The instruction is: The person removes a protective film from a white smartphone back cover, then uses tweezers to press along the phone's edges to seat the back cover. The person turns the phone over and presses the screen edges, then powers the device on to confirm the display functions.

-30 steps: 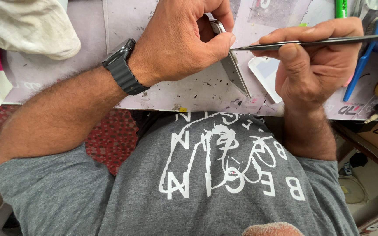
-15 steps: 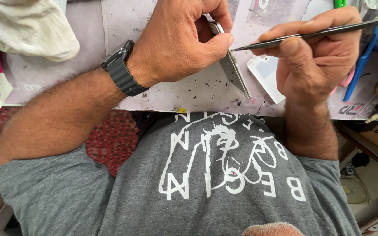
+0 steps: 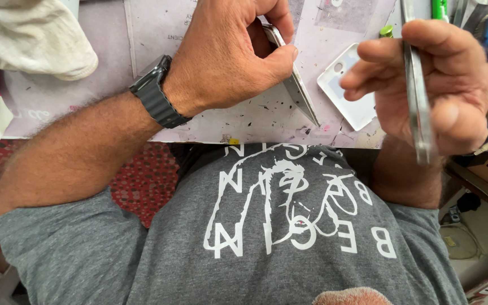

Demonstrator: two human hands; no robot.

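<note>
The left hand (image 3: 227, 56) pinches a thin silver phone frame (image 3: 300, 93) on edge against the speckled pale table (image 3: 86, 96). The right hand (image 3: 436, 85), closed around slim steel tweezers (image 3: 416, 96), has swung them from lying across toward the frame to pointing from twelve to six o'clock, tip drawn off. A white phone back cover (image 3: 354, 104) lies between the hands at three o'clock of the frame.

Glossy metal tweezers (image 3: 416, 90), matt black watch strap (image 3: 156, 96), speckled paper mat (image 3: 255, 121).
</note>
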